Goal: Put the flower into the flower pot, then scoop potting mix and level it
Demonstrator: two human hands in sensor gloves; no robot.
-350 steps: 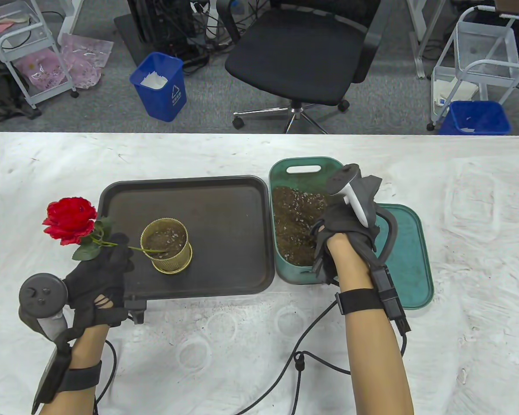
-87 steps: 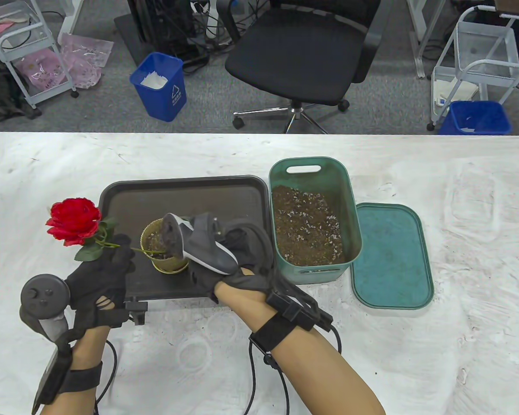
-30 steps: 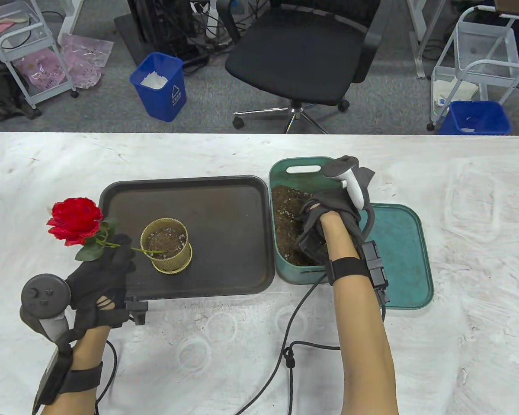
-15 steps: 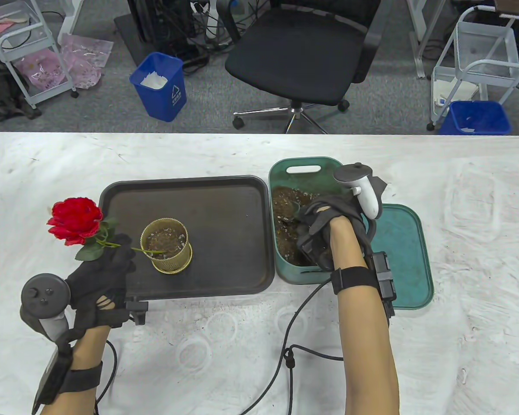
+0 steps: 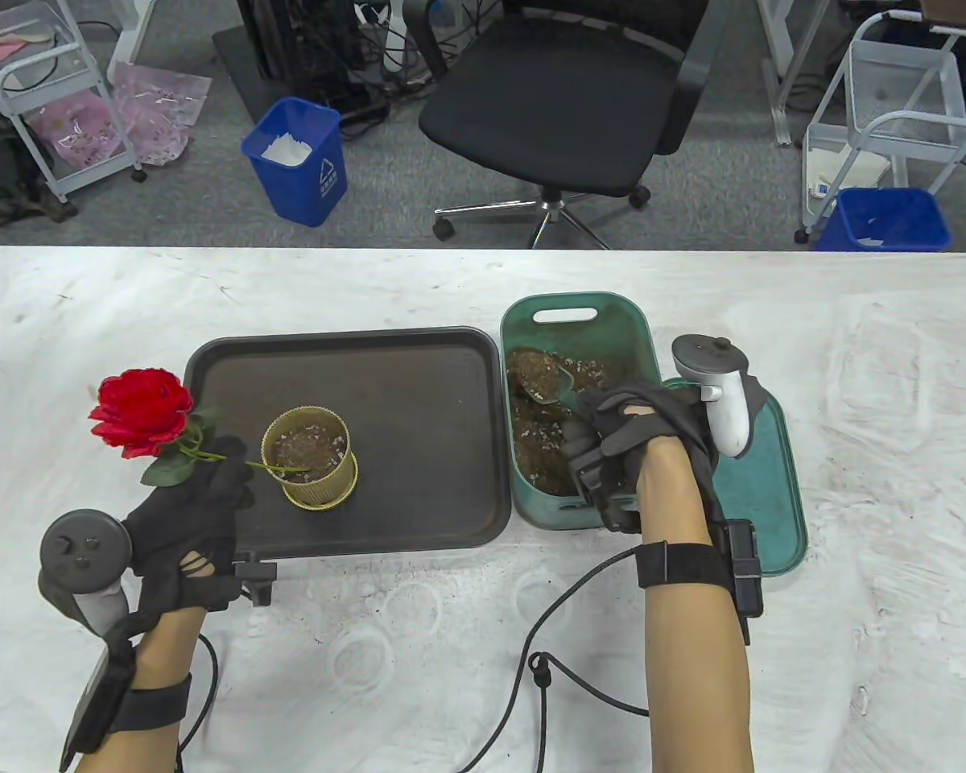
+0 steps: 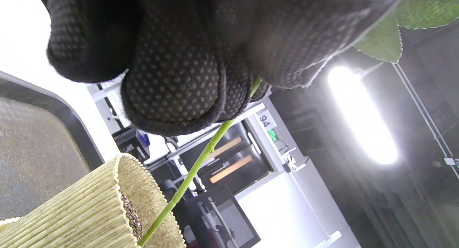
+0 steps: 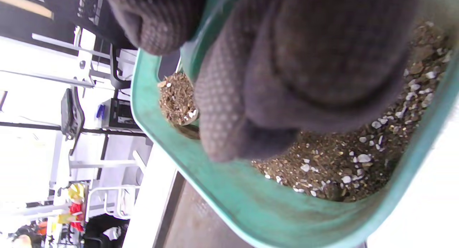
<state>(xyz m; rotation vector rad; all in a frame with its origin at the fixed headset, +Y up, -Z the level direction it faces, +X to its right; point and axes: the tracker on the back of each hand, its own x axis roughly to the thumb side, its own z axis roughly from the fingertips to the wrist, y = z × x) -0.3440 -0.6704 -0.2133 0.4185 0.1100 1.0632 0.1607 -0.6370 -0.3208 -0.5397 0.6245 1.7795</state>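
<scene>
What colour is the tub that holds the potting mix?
The tub is teal green, clearest in the table view, which also shows its matching lid lying beside it.

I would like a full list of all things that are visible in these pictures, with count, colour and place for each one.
flower: 1, red with green stem, left of the tray, stem end in the pot
flower pot: 1, gold, on the tray
tray: 1, dark brown, table middle
tub: 1, green, right of the tray, holds potting mix
scoop: 1, loaded with mix, over the tub
lid: 1, green, right of the tub
table: 1, white
office chair: 1, black, behind the table
bins: 2, blue, on the floor
carts: 2, white, far left and far right
left hand: 1, black glove, pinches the stem
right hand: 1, grey glove, grips the scoop
</scene>
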